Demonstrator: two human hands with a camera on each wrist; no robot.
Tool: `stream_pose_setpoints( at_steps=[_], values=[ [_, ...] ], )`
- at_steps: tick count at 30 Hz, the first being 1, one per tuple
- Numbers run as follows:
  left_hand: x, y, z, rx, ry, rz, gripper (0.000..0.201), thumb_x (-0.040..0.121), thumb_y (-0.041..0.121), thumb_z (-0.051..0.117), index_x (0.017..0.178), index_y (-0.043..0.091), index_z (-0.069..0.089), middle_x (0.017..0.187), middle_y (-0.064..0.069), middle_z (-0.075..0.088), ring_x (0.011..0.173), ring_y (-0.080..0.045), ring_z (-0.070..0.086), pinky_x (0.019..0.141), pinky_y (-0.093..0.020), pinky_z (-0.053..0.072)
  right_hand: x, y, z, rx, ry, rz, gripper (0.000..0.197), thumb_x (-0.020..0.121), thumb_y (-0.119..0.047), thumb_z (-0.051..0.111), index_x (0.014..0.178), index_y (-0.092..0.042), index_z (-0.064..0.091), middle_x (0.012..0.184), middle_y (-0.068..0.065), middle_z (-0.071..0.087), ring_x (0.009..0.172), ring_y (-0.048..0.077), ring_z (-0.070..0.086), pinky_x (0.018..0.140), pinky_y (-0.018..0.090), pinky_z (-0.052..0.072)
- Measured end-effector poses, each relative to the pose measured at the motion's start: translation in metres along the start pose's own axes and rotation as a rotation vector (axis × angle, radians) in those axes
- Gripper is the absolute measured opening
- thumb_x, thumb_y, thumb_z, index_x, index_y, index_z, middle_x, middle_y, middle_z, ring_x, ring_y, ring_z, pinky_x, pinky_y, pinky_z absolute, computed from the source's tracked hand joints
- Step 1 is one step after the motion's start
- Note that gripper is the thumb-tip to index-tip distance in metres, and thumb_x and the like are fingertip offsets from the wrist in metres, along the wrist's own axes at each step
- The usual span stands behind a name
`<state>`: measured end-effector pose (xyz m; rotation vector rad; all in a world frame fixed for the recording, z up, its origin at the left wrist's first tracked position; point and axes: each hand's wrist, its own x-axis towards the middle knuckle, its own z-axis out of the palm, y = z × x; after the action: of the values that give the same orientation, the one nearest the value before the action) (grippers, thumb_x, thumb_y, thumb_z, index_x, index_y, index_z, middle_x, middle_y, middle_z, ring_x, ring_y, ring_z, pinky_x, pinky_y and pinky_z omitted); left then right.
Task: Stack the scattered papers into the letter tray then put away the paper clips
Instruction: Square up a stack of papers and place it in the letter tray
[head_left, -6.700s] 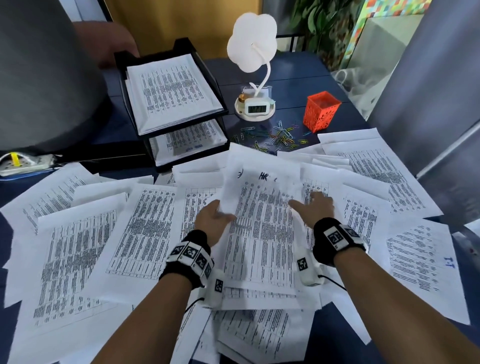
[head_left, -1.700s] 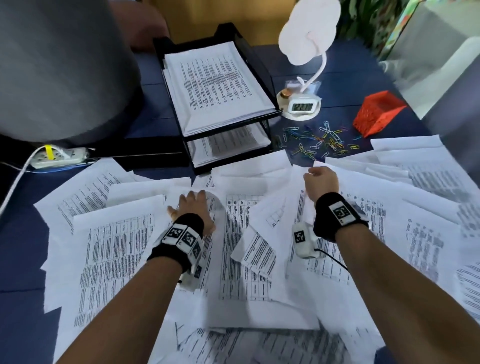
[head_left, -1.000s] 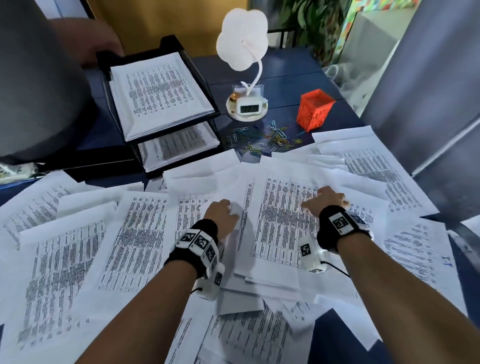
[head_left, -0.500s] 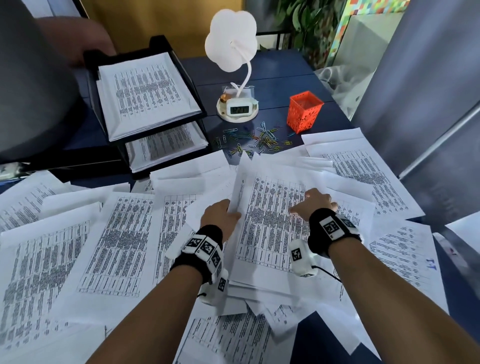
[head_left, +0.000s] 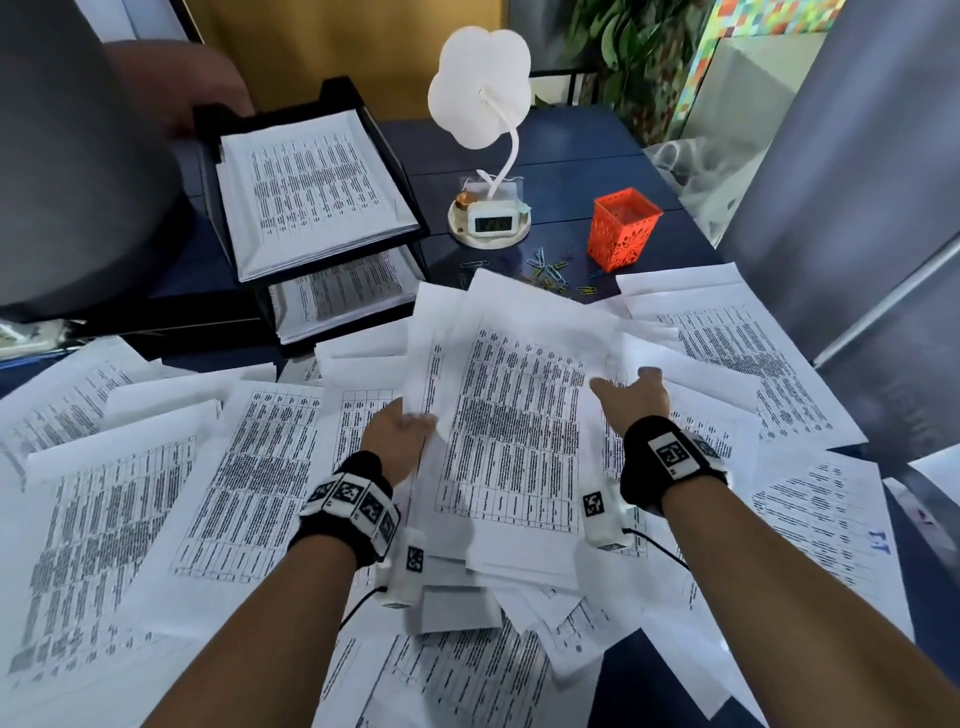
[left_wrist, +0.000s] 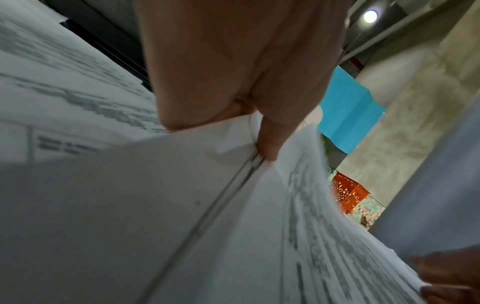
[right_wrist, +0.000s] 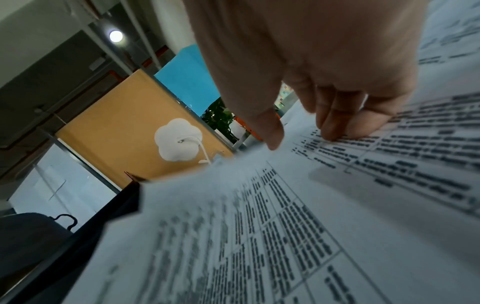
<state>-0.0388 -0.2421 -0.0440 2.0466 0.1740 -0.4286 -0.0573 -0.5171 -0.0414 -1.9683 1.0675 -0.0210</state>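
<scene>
Left hand (head_left: 397, 434) pinching the left edge of a gathered sheaf of papers (head_left: 511, 441), thumb on top; right hand (head_left: 631, 400) lying on its right side with fingers loosely curled; paper clips (head_left: 545, 270) and letter tray (head_left: 410, 208) sitting beyond the fingertips

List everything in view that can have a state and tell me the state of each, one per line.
Left hand: pinches the left edge of a sheaf of papers.
Right hand: open, fingertips on that sheaf.
Sheaf of papers: partly lifted, far edge raised.
Letter tray: both tiers hold papers.
Paper clips: loose on the table.
Orange holder: upright.
Other sheets: scattered flat.
</scene>
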Motion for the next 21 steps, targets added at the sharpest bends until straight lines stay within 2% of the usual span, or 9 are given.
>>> stream_pose_setpoints(
  at_steps=[2, 4, 7, 9, 12, 15, 18, 19, 21],
  values=[
    [0.003, -0.006, -0.002, 0.087, -0.027, -0.089, 0.054, 0.094, 0.028, 0.056, 0.138, 0.003, 0.039, 0.142, -0.017, 0.044, 0.128, -0.033, 0.044, 0.108, -0.045, 0.037, -0.002, -0.002, 0.001, -0.13, -0.063, -0.015, 0.058, 0.085, -0.021, 0.062, 0.134, 0.003, 0.042, 0.132, 0.022, 0.051, 0.12, 0.034, 0.052, 0.082, 0.029, 0.041],
    [0.003, -0.009, -0.002, 0.119, -0.059, -0.124, 0.073, 0.092, 0.035, 0.058, 0.148, 0.005, 0.022, 0.153, -0.011, 0.029, 0.138, -0.031, 0.032, 0.112, -0.044, 0.031, -0.002, -0.003, 0.003, -0.264, -0.15, -0.08, 0.046, 0.088, -0.017, 0.057, 0.13, 0.002, 0.051, 0.136, 0.018, 0.052, 0.125, 0.031, 0.049, 0.096, 0.029, 0.04],
    [0.0, -0.006, 0.006, 0.075, -0.106, -0.086, 0.073, 0.09, 0.037, 0.062, 0.146, 0.006, 0.028, 0.144, 0.0, 0.039, 0.131, -0.029, 0.041, 0.106, -0.04, 0.039, -0.001, -0.001, 0.005, -0.325, -0.197, -0.158, 0.04, 0.088, -0.013, 0.055, 0.128, -0.006, 0.058, 0.139, 0.011, 0.051, 0.13, 0.027, 0.046, 0.109, 0.03, 0.033],
    [-0.004, 0.001, 0.012, 0.054, -0.137, -0.065, 0.071, 0.09, 0.029, 0.063, 0.147, 0.007, 0.027, 0.147, -0.009, 0.04, 0.12, -0.028, 0.052, 0.09, -0.029, 0.046, 0.002, 0.001, 0.005, -0.352, -0.128, -0.133, 0.041, 0.087, -0.014, 0.055, 0.127, -0.01, 0.058, 0.137, 0.012, 0.052, 0.129, 0.028, 0.044, 0.109, 0.035, 0.034],
    [-0.006, 0.008, 0.017, 0.008, -0.074, 0.04, 0.029, 0.092, 0.016, 0.06, 0.121, 0.014, 0.054, 0.124, -0.011, 0.061, 0.089, -0.023, 0.061, 0.072, -0.027, 0.049, 0.003, 0.008, -0.001, -0.455, 0.004, 0.024, 0.048, 0.083, -0.029, 0.057, 0.128, -0.018, 0.049, 0.135, 0.017, 0.042, 0.126, 0.033, 0.036, 0.104, 0.045, 0.032],
    [-0.005, 0.006, 0.01, -0.033, 0.039, 0.064, 0.013, 0.092, 0.011, 0.058, 0.105, 0.009, 0.061, 0.1, -0.005, 0.065, 0.098, -0.027, 0.06, 0.085, -0.034, 0.047, 0.007, 0.016, -0.009, -0.427, 0.084, 0.123, 0.069, 0.08, -0.046, 0.062, 0.132, -0.008, 0.036, 0.14, 0.021, 0.034, 0.131, 0.035, 0.03, 0.106, 0.049, 0.026],
    [-0.002, 0.002, 0.004, -0.061, 0.035, 0.02, 0.007, 0.089, 0.011, 0.061, 0.092, 0.006, 0.059, 0.089, -0.006, 0.065, 0.094, -0.029, 0.061, 0.079, -0.033, 0.048, 0.014, 0.02, -0.013, -0.38, 0.101, 0.135, 0.072, 0.085, -0.042, 0.06, 0.135, -0.001, 0.03, 0.141, 0.023, 0.035, 0.132, 0.036, 0.031, 0.106, 0.048, 0.026],
    [0.0, 0.001, 0.005, -0.083, 0.004, -0.022, 0.01, 0.088, 0.014, 0.063, 0.095, 0.008, 0.059, 0.094, -0.006, 0.065, 0.098, -0.029, 0.062, 0.08, -0.032, 0.049, 0.015, 0.02, -0.012, -0.358, 0.084, 0.116, 0.066, 0.087, -0.036, 0.058, 0.136, -0.001, 0.031, 0.14, 0.022, 0.037, 0.131, 0.036, 0.032, 0.106, 0.046, 0.027],
    [0.0, 0.001, 0.009, -0.122, -0.09, -0.115, 0.045, 0.085, 0.024, 0.07, 0.123, 0.008, 0.053, 0.12, -0.007, 0.06, 0.113, -0.029, 0.057, 0.093, -0.037, 0.049, 0.017, 0.02, -0.012, -0.326, 0.036, 0.061, 0.055, 0.089, -0.024, 0.053, 0.137, -0.005, 0.034, 0.14, 0.02, 0.041, 0.13, 0.034, 0.036, 0.106, 0.04, 0.03]
  ],
)
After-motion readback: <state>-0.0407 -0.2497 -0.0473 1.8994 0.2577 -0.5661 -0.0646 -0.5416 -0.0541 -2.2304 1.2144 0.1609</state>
